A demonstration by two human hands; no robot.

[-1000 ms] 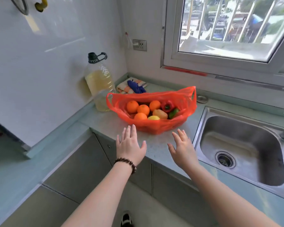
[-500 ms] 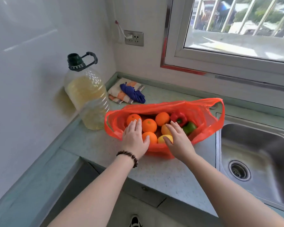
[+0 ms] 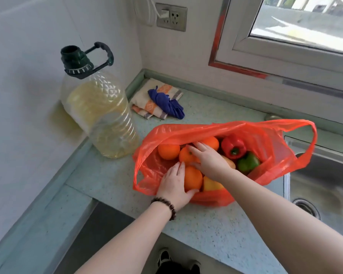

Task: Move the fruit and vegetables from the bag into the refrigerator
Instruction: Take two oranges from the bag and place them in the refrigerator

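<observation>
An open orange plastic bag (image 3: pixel 269 139) lies on the counter with several oranges, a red pepper (image 3: pixel 233 145), a green pepper (image 3: pixel 247 164) and a yellow fruit (image 3: pixel 211 184) inside. My left hand (image 3: pixel 173 186) wraps around the nearest orange (image 3: pixel 193 177) at the bag's front. My right hand (image 3: pixel 210 159) reaches deeper in, its fingers closing over a second orange (image 3: pixel 186 156). Another orange (image 3: pixel 168 151) lies free at the left of the bag. The refrigerator is out of view.
A large oil bottle (image 3: pixel 103 115) stands against the left wall, close to the bag. Folded cloths (image 3: pixel 158 101) lie in the back corner. A steel sink (image 3: pixel 325 184) opens right of the bag. A wall socket (image 3: pixel 170 16) and a window sit above.
Both hands moved forward from in front of the counter into the bag and settled onto oranges. The camera came closer and tilted down.
</observation>
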